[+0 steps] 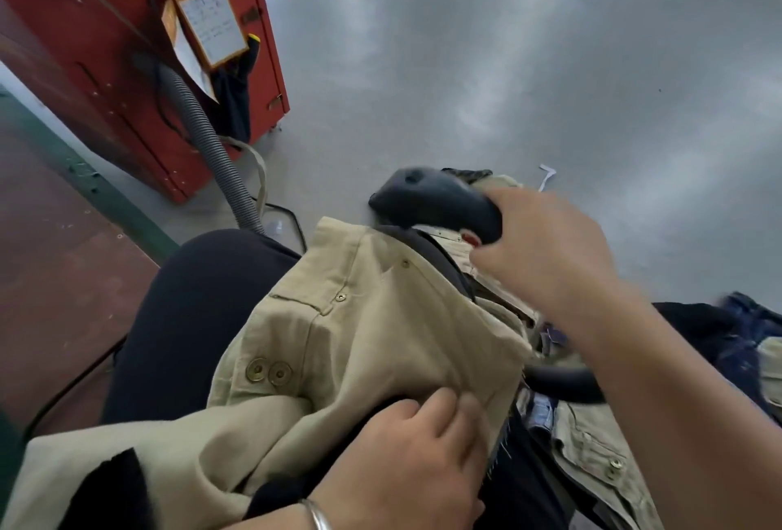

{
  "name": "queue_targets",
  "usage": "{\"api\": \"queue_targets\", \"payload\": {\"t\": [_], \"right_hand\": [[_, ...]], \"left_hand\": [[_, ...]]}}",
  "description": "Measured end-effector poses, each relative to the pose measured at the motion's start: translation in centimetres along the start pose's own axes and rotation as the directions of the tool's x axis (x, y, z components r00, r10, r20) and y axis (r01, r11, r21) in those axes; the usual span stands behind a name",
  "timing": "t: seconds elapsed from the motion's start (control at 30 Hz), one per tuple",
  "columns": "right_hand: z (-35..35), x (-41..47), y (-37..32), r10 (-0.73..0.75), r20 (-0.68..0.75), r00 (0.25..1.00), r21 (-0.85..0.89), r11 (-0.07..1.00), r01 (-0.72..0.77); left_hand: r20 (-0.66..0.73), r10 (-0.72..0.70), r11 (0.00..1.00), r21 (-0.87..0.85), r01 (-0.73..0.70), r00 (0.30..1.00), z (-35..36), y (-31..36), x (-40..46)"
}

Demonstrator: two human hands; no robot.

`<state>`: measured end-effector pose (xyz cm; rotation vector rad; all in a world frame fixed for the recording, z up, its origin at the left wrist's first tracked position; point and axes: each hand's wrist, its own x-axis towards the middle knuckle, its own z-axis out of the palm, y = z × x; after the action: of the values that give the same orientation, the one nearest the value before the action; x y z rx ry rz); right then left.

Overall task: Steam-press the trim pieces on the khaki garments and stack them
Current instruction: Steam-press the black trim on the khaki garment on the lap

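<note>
A khaki garment [364, 339] with brass snap buttons lies across my lap, one edge raised toward the iron. My left hand [406, 457] rests on its lower fold, fingers curled into the cloth, a silver bangle on the wrist. My right hand [546, 250] grips the black handle of the steam iron [436, 201], which hangs over the garment's upper edge. The iron's soleplate is hidden behind the cloth. More khaki pieces [592, 457] lie in a heap at lower right under my right forearm.
A red cabinet [127, 76] with paper tags and a grey ribbed hose [207, 136] stands at the left. A grey floor [508, 64] fills the back. Dark blue garments [744, 330] lie at the right edge. A reddish table surface [55, 258] is at the left.
</note>
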<state>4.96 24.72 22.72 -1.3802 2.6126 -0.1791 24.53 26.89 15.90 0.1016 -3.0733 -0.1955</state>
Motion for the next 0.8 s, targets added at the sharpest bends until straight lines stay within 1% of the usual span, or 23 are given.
{"api": "queue_targets", "payload": {"t": [0.07, 0.13, 0.2, 0.23, 0.3, 0.4, 0.5, 0.6, 0.67, 0.8], "right_hand": [[-0.3, 2.1, 0.1, 0.033, -0.003, 0.999, 0.031, 0.999, -0.033], [-1.3, 2.5, 1.0, 0.043, -0.001, 0.999, 0.109, 0.993, -0.043], [-2.6, 1.2, 2.2, 0.005, -0.006, 1.0, 0.166, 0.986, -0.004], [-3.1, 0.2, 2.8, -0.016, -0.006, 1.0, 0.158, 0.987, 0.016], [-4.0, -2.1, 3.5, -0.041, 0.017, 0.999, 0.09, 0.995, 0.039], [-4.5, -4.6, 3.8, -0.058, 0.122, 0.991, 0.009, 0.998, 0.058], [-3.6, -5.1, 2.8, -0.072, 0.202, 0.977, -0.107, 0.99, 0.095], [-3.1, -3.9, 0.8, -0.086, 0.171, 0.981, -0.23, 0.965, 0.125], [-3.0, -2.8, -1.0, -0.118, 0.138, 0.983, -0.28, 0.948, 0.153], [-1.7, 0.3, -3.7, -0.183, 0.076, 0.98, -0.251, 0.948, 0.196]], "left_hand": [[-0.018, 0.018, 1.0, 0.001, -0.018, 1.0, 0.2, 0.3, 0.0], [-0.056, 0.013, 1.0, 0.001, -0.013, 0.998, 0.4, 0.2, -0.1], [-0.1, -0.005, 1.0, -0.016, 0.003, 0.995, 0.5, 0.1, -0.1], [-0.114, -0.013, 0.999, -0.031, 0.01, 0.993, 0.6, 0.1, 0.0], [-0.119, 0.0, 0.999, -0.053, -0.007, 0.993, 1.1, 0.1, 0.2], [-0.125, 0.046, 0.999, -0.019, -0.048, 0.991, 1.5, 0.5, 0.7], [-0.141, 0.074, 0.997, -0.015, -0.077, 0.987, 1.6, 0.7, 0.9], [-0.074, 0.106, 0.994, -0.021, -0.108, 0.992, 1.6, 0.6, 0.9], [-0.02, 0.088, 0.996, -0.019, -0.089, 0.996, 1.3, 0.6, 0.8], [0.017, 0.078, 0.995, -0.057, -0.077, 0.997, 0.9, 0.5, 0.5]]}}
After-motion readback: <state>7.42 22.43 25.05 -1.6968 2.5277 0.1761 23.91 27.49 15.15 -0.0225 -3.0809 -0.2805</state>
